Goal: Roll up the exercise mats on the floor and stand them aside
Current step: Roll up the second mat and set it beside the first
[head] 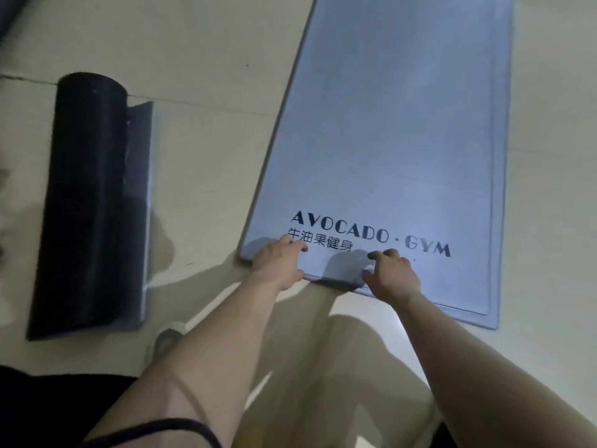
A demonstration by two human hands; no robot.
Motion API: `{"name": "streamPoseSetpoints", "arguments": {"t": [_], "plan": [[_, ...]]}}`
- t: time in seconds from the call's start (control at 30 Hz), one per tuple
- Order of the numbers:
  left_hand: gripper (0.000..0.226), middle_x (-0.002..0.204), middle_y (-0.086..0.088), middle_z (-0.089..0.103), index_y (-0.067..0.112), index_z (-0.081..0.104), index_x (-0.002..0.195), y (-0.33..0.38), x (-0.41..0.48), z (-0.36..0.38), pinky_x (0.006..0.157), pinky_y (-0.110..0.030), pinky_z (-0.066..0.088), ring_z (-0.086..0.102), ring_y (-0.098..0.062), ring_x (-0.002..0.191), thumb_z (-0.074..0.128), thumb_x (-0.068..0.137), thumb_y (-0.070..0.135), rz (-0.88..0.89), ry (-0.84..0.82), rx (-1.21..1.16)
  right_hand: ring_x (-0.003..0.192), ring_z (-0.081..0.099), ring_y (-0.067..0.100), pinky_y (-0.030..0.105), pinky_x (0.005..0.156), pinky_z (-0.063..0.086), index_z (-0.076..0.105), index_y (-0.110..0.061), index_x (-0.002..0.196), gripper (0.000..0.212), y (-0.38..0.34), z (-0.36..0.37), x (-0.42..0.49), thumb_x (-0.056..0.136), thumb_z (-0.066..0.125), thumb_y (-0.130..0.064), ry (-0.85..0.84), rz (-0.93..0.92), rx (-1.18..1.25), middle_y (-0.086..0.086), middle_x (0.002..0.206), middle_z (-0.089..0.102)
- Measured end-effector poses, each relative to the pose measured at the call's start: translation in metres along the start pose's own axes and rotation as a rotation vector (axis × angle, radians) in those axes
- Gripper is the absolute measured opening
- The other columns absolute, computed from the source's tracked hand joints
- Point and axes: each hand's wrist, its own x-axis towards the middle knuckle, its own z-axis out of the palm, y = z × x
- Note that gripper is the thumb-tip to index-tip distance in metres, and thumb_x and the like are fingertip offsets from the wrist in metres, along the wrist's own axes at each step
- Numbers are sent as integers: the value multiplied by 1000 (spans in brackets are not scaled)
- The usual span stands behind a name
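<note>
A grey-blue exercise mat [387, 124] printed "AVOCADO · GYM" lies flat on the floor, running away from me toward the upper right. My left hand [279, 261] grips its near short edge close to the left corner, fingers on top and thumb at the edge. My right hand [392, 274] holds the same edge further right, fingers curled over the top. To the left lies a second mat [87, 202], rolled into a dark cylinder with a short grey flap still loose along its right side.
Pale tiled floor [200, 76] surrounds both mats, with a seam running across it. A dark object [13, 14] sits in the top left corner. My shoe [164, 339] and dark clothing [48, 412] show at the lower left.
</note>
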Motion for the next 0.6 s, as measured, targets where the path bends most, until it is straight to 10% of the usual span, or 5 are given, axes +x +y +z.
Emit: {"name": "streamPoseSetpoints", "arguments": {"t": [0.2, 0.6], "plan": [[88, 166, -2, 17, 35, 26, 157, 36, 33, 63, 117, -47, 30, 17, -33, 150, 78, 87, 37, 106, -83, 277, 124, 45, 38, 44, 88, 49, 43, -24, 144, 64, 80, 62, 17, 86, 65, -12, 67, -7, -156, 8, 146, 42], [54, 156, 2, 38, 31, 46, 148, 30, 43, 42, 102, -43, 46, 37, -28, 138, 63, 97, 42, 226, -82, 405, 97, 61, 37, 40, 72, 53, 71, -12, 112, 30, 107, 64, 22, 87, 55, -11, 296, -220, -185, 9, 107, 70]]}}
